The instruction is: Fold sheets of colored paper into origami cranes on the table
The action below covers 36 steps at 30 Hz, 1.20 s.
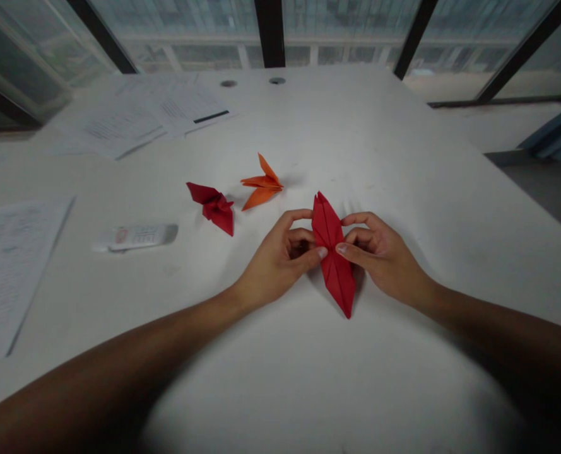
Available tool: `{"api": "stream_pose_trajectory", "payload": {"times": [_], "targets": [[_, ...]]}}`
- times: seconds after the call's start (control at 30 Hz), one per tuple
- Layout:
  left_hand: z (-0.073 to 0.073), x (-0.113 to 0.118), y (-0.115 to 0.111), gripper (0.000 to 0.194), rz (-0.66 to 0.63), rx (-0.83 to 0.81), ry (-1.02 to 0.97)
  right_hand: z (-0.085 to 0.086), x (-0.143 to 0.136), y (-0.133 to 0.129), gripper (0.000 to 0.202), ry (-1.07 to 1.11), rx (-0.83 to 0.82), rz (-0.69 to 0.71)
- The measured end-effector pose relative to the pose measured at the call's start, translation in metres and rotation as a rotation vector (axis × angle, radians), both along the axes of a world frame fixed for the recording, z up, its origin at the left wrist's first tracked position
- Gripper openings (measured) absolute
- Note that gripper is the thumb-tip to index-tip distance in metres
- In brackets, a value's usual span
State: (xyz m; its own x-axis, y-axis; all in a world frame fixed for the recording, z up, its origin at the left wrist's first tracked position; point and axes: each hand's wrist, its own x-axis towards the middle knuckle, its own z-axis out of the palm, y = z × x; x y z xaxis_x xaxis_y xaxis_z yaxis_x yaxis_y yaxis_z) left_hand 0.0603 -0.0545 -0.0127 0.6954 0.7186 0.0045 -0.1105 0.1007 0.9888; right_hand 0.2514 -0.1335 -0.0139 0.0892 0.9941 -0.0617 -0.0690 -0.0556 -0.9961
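Note:
Between my two hands is a piece of folded red paper (339, 277), long and pointed at both ends, with creases meeting near its middle. My left hand (287, 252) grips its left edge, thumb on the front and fingers partly behind. From the other side my right hand (379, 249) pinches it, the thumb pressing near the centre. Both thumb tips almost meet there. Farther left on the table lie a smaller dark red origami piece (214, 205) and an orange origami piece (264, 184) with several pointed petals.
A white tube (138, 236), seemingly of glue, lies on the white table (379, 139) to the left. Printed sheets (124, 120) are spread at the back left, and another written sheet (15, 252) sits at the left edge. Windows line the far side.

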Motion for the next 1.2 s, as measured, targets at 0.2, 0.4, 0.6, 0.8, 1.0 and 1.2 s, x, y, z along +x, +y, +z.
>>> {"api": "stream_pose_trajectory", "payload": {"times": [0.2, 0.4, 0.6, 0.8, 1.0, 1.2], "targets": [[0.000, 0.001, -0.002, 0.056, 0.008, -0.009, -0.008, -0.005, 0.000, -0.001, 0.029, -0.021, 0.032, 0.011], [0.001, -0.003, -0.003, 0.072, 0.016, 0.078, 0.014, -0.007, -0.002, -0.004, 0.033, -0.035, 0.084, 0.005], [-0.001, -0.007, -0.005, 0.074, 0.026, 0.250, 0.056, -0.007, -0.003, -0.006, 0.025, -0.125, 0.137, 0.038], [-0.002, -0.008, -0.005, 0.072, 0.024, 0.424, 0.067, -0.008, -0.005, -0.008, 0.035, -0.070, 0.146, 0.007], [-0.003, -0.008, -0.006, 0.080, 0.019, 0.459, 0.073, -0.009, -0.003, -0.008, 0.009, -0.216, 0.204, 0.010], [-0.001, -0.008, -0.005, 0.073, 0.024, 0.463, 0.116, -0.006, -0.002, -0.011, 0.022, -0.326, 0.183, 0.054]]}}
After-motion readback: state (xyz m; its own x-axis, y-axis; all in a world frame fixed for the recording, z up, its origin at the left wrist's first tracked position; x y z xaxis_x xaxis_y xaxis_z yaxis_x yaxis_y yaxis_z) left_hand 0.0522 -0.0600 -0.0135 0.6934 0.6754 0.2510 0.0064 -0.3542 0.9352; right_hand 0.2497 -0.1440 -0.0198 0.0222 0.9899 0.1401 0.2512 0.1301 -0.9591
